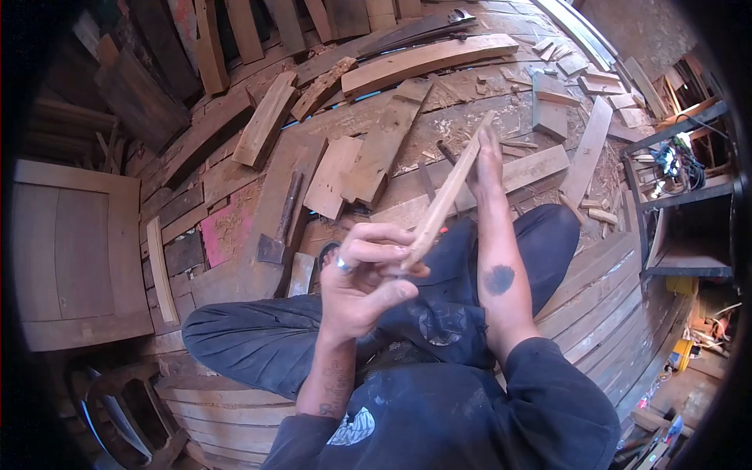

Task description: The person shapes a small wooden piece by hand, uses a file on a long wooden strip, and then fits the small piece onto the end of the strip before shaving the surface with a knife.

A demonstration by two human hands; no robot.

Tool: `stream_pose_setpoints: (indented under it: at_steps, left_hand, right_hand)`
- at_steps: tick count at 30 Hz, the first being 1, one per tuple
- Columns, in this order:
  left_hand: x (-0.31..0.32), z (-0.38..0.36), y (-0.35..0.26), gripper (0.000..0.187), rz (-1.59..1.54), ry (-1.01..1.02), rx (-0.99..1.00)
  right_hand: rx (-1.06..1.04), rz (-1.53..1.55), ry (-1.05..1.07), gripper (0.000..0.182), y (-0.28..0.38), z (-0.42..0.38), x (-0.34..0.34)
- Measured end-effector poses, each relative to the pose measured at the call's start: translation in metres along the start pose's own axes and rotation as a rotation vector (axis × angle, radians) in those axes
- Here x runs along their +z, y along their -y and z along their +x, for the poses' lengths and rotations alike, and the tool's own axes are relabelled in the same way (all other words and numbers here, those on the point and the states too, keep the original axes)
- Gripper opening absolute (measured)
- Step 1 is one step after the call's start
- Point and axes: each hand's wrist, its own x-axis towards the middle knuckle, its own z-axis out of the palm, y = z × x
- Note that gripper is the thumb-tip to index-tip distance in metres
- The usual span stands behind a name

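A narrow wooden strip (446, 202) is held up at a slant in front of my crossed legs. My left hand (364, 270), with a ring on one finger, holds the near end between its fingers and thumb. At the far end, my right hand (487, 164) grips the strip, its fingers lying along the side. Beyond the strip, a dark bar-like tool (447, 153) lies partly hidden on the planks. A hatchet-like tool (271, 249) with a dark handle rests on a board to the left.
Thick wood blocks (392, 145) and a long curved beam (431, 63) lie ahead among shavings. Offcuts (599, 82) are scattered at far right. A panelled wooden door (82, 251) stands left, and a dark metal shelf (689, 270) stands right.
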Motion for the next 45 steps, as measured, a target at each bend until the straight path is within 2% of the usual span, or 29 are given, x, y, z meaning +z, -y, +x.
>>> stream_pose_setpoints:
  at_steps: [3,5,7,9,10,12,15,18,21,24,25,28,31,34,39,43,45]
  left_hand:
    - [-0.02,-0.003,0.0,0.021,0.259,-0.109,0.126]
    - [-0.034,-0.004,-0.009,0.016,0.396,-0.264,0.25]
    - [-0.061,-0.005,-0.022,0.008,0.591,-0.387,0.332]
    - [-0.085,-0.007,-0.034,0.007,0.588,-0.53,0.373]
    - [-0.094,-0.01,-0.041,0.008,0.566,-0.591,0.364]
    - [-0.109,-0.018,-0.054,0.01,0.526,-0.692,0.345]
    - [-0.126,-0.038,-0.072,0.011,0.33,-0.601,0.387]
    - [-0.139,-0.053,-0.088,0.016,0.322,-0.683,0.38]
    - [-0.147,-0.064,-0.094,0.023,0.294,-0.776,0.34]
    - [-0.155,-0.068,-0.09,0.022,0.244,-0.857,0.287]
    - [-0.154,-0.067,-0.089,0.022,0.241,-0.861,0.268]
    - [-0.151,-0.064,-0.084,0.022,0.23,-0.863,0.224]
    - [-0.148,-0.062,-0.085,0.024,0.268,-0.793,0.155]
    - [-0.146,-0.059,-0.084,0.024,0.297,-0.794,0.101]
    - [-0.15,-0.039,-0.053,0.023,0.327,-0.708,-0.006]
    - [-0.166,0.006,0.01,0.028,0.581,-0.559,-0.342]
    - [-0.182,0.018,0.048,0.035,0.75,-0.324,-0.6]
  right_hand:
    - [-0.08,-0.225,0.087,0.027,0.001,-0.002,0.001]
    - [-0.148,-0.372,0.162,0.027,0.002,-0.004,0.003]
    - [-0.287,-0.388,0.292,0.027,0.005,-0.007,0.009]
    - [-0.402,-0.457,0.405,0.033,0.003,-0.013,0.014]
    - [-0.44,-0.478,0.414,0.044,0.003,-0.022,0.021]
    - [-0.492,-0.562,0.489,0.045,0.005,-0.038,0.034]
    - [-0.493,-0.717,0.503,0.041,0.003,-0.054,0.043]
    - [-0.462,-0.899,0.439,0.037,0.02,-0.068,0.05]
    - [-0.876,-1.119,0.466,0.039,0.035,-0.058,0.044]
    - [-0.979,-1.24,0.406,0.038,0.029,-0.053,0.04]
    - [-1.019,-1.254,0.39,0.037,0.026,-0.051,0.038]
    - [-0.808,-1.185,0.502,0.036,0.024,-0.047,0.035]
    - [-0.811,-1.239,0.636,0.035,0.025,-0.047,0.042]
    - [-0.839,-1.167,0.697,0.042,0.029,-0.057,0.056]
    - [-0.806,-1.052,0.707,0.054,0.051,-0.081,0.07]
    - [-0.817,-1.1,0.793,0.057,0.053,-0.079,0.052]
    - [-0.699,-1.151,0.831,0.051,0.046,-0.068,0.034]
